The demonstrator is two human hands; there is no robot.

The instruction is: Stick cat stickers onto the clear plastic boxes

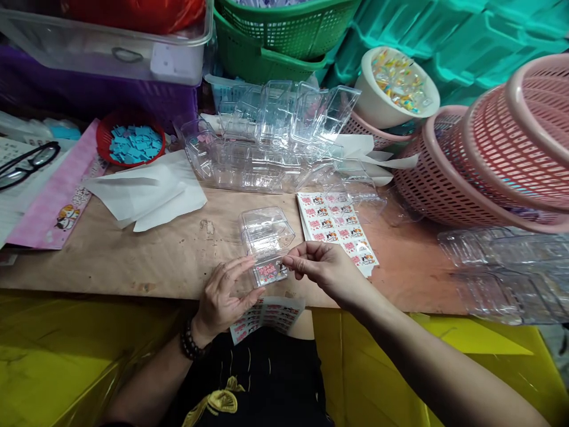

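Observation:
An open clear plastic box (267, 228) stands near the table's front edge, with its lid tilted back. My left hand (224, 293) grips its near left side between thumb and fingers. A small printed sticker (268, 272) with pink lettering and a cartoon cat lies along the box's near face. At the sticker's right end, my right hand (324, 267) pinches with thumb and forefinger; whether that end touches the box I cannot tell. Below, a sticker sheet (272, 315) rests over my lap. Just beyond my right hand lies a stack of sticker sheets (326, 222).
Many clear plastic boxes (275, 160) are heaped behind. White papers (151, 190) and a red bowl (163, 142) of blue pieces lie to the left. Pink baskets (438, 172), a white bowl (371, 101) of wrapped items and flat clear packs (502, 290) stand right.

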